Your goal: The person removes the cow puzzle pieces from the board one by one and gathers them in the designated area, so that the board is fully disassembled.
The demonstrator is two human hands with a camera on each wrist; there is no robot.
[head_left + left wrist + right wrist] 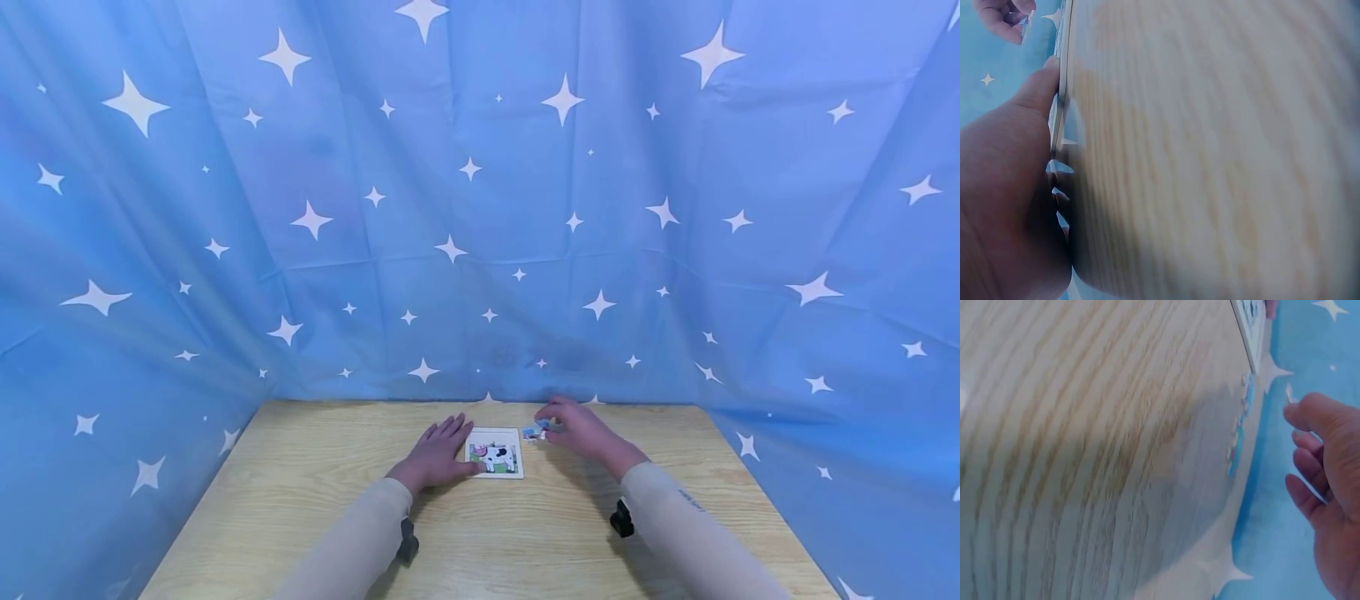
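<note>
- I see the left hand (437, 454) flat on the bench (300, 500), fingers straight and spread, palm down, gripping nothing.
- Its fingertips rest on the left edge of the puzzle board (496, 453), pressing it down; the thumb lies along the board's near-left corner.
- Puzzle board is a small white-framed square with a cow picture, lying flat near the bench's far middle.
- Right hand (581, 429) sits just right of the board, up by its far-right corner, fingers curled.
- It pinches a small puzzle piece (542, 426) between thumb and fingertips; in my right wrist view I see only a thin white sliver of it above the thumb (1310, 412).
- More loose pieces (532, 434) lie on the bench, just beside the board's top right corner and right under that hand.
- Right wrist view shows those pieces edge-on at the bench rim; too blurred for me to count.
- Left wrist view is mostly blurred wood grain, with the left hand against the board edge.
- Both forearms in beige sleeves (352, 542), a black strap under each wrist.
- Blue curtain with white stars (480, 208) hangs behind and to both sides of the bench.
</note>
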